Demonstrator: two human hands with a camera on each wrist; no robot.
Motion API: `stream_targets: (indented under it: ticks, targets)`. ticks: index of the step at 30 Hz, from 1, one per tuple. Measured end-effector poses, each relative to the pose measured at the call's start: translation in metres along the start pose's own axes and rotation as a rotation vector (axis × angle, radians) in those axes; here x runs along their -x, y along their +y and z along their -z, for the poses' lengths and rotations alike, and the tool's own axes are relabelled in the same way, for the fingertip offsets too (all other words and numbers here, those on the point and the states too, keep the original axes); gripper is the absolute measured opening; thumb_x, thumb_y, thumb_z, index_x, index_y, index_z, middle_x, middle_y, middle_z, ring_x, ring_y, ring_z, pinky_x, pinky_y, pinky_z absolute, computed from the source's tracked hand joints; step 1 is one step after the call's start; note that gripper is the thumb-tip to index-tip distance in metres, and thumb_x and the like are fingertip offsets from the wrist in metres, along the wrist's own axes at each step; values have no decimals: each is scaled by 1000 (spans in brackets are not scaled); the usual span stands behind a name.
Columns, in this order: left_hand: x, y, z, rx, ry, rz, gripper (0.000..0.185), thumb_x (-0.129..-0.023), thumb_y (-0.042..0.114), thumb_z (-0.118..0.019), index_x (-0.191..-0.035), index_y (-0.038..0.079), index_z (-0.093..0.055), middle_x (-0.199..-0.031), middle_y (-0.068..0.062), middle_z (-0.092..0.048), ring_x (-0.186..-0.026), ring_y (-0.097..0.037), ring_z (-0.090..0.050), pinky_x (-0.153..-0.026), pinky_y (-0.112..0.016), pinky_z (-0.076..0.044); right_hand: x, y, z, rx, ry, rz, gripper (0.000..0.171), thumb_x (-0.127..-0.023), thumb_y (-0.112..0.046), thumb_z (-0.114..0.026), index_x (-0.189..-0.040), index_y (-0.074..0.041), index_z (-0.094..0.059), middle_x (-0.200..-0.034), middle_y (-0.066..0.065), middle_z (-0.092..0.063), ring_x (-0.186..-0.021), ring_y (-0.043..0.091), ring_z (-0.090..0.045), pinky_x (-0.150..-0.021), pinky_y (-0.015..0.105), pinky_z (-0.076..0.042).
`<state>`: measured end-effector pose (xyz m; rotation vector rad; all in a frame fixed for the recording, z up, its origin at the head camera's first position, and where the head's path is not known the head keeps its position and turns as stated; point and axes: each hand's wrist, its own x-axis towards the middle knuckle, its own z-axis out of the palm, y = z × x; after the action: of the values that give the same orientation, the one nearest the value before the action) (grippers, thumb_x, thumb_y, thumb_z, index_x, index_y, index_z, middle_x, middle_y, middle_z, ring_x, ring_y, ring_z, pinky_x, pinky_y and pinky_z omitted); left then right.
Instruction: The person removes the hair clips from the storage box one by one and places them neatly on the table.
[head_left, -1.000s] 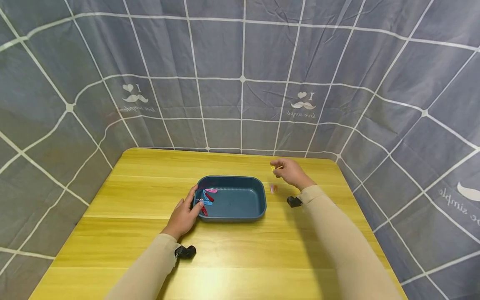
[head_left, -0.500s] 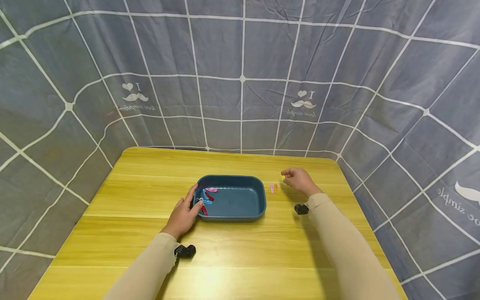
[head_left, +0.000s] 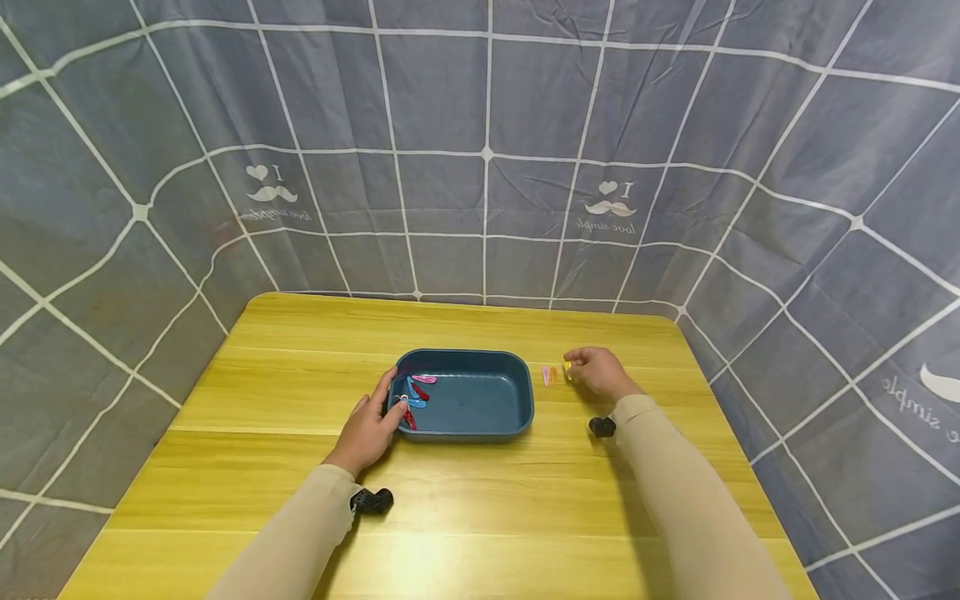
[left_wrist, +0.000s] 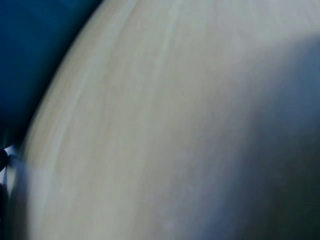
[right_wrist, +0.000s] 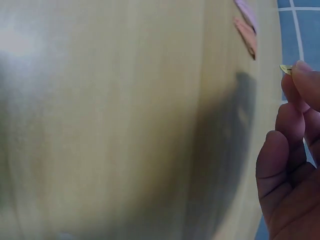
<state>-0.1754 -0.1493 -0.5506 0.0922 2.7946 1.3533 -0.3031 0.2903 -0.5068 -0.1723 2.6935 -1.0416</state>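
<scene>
A dark blue tray (head_left: 480, 421) sits mid-table, with several hair clips (head_left: 415, 393) in red, pink and blue lying in its left end. My left hand (head_left: 371, 425) grips the tray's left rim, thumb over the edge. My right hand (head_left: 595, 372) is low over the table to the right of the tray and pinches a small yellow clip (head_left: 567, 369). The yellow clip (right_wrist: 286, 69) shows at my fingertips (right_wrist: 306, 80) in the right wrist view. A pink clip (head_left: 545, 376) and an orange clip (head_left: 553, 375) lie on the table between tray and right hand.
The yellow wooden table (head_left: 450, 517) is ringed at back and sides by a grey grid-patterned cloth (head_left: 487, 167). The pink clip (right_wrist: 246, 12) and orange clip (right_wrist: 247, 36) appear at the top of the right wrist view. The left wrist view is a blur of tray and table.
My right hand has come down and toward me with the yellow clip, settling low beside the pink and orange clips. The left hand and tray have stayed put.
</scene>
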Motion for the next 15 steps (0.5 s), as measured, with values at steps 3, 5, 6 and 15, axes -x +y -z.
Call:
stream_targets:
  ticks: [3, 5, 6, 15]
  targets:
    - [0, 0, 0, -6, -1, -10, 68, -112, 41, -49, -170, 35, -15, -164, -19, -44, -149, -52, -42, -132, -63, -8, 0, 3, -4, 8, -2, -10, 33, -103, -13, -65, -134, -1, -70, -104, 8, -71, -91, 18, -61, -83, 31, -52]
    - [0, -1, 0, -10, -1, -16, 68, -112, 41, -48, -171, 34, -14, -164, -19, -44, -148, -50, -44, -133, -63, -7, -1, 5, -7, 6, -1, -19, 33, -103, -14, -65, -134, -1, -70, -106, 9, -71, -93, 19, -61, -83, 32, -52]
    - [0, -1, 0, -10, 0, -14, 68, -112, 42, -48, -170, 35, -14, -164, -19, -44, -148, -50, -44, -133, -63, -7, -1, 6, -8, 6, -2, -20, 33, -104, -14, -65, -134, -1, -69, -108, 10, -71, -94, 20, -61, -84, 32, -52]
    - [-1, -1, -1, -14, 1, -3, 68, -111, 43, -49, -170, 37, -15, -163, -19, -45, -151, -51, -38, -131, -66, -10, -5, 13, -16, -21, 19, -39, 33, -104, -14, -66, -133, -1, -70, -113, 12, -72, -103, 24, -63, -96, 43, -54]
